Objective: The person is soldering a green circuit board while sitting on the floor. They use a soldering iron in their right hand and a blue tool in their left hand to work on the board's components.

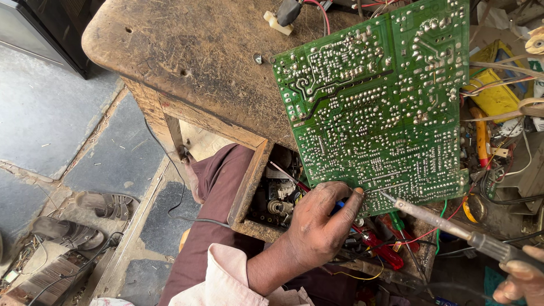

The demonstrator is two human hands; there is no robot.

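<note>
A large green circuit board [377,102] lies solder side up on the worn wooden table [170,51]. My left hand [320,224] grips the board's near edge, thumb pressed on its solder side. My right hand [518,277], at the lower right corner, holds a soldering iron [447,226] by its handle. The iron's tip [383,195] touches the board near its near edge, just right of my left thumb.
An open drawer [272,198] below the table holds small parts. Red-handled tools [382,249], wires and a yellow item [496,93] clutter the right side. Sandals [102,204] lie on the stone floor at left. My leg in maroon cloth [212,226] is under the table.
</note>
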